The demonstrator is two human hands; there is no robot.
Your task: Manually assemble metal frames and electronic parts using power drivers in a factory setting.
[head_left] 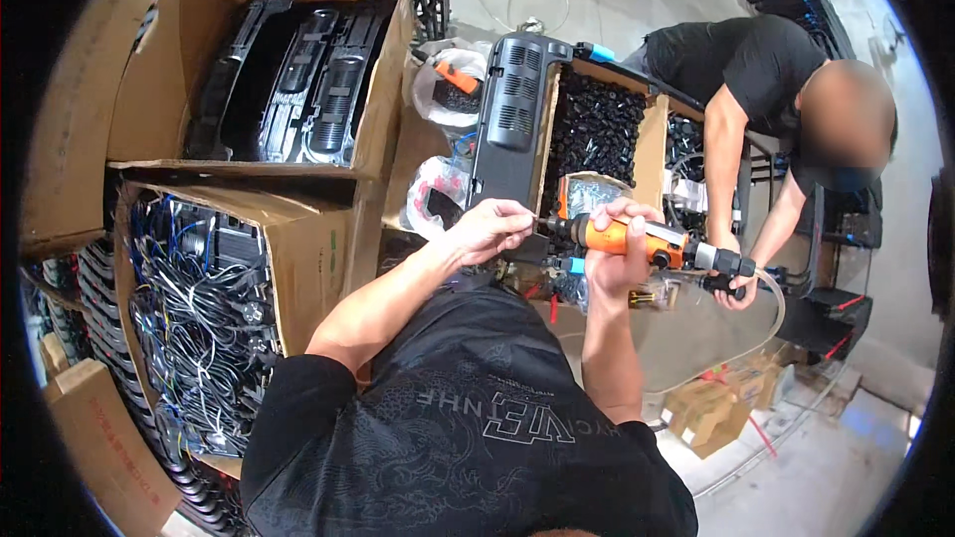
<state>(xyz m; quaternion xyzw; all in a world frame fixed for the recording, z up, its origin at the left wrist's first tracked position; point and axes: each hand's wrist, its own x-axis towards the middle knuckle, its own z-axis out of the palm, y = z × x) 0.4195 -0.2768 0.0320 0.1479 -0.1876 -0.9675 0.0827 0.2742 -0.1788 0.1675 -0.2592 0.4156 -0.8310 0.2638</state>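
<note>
Orange-bodied pneumatic screwdriver (637, 239), smooth cylinder with clear hose, sits clamped in the right hand (619, 239); left hand (489, 229) pinches its tip, ribbed grey plastic panel (509, 119) just beyond.

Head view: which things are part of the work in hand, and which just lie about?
In hand:
- orange driver tool, gripped by right hand
- left hand pinching at its tip
- grey vented panel

Lying about:
- box of cables
- box of black mouldings
</note>
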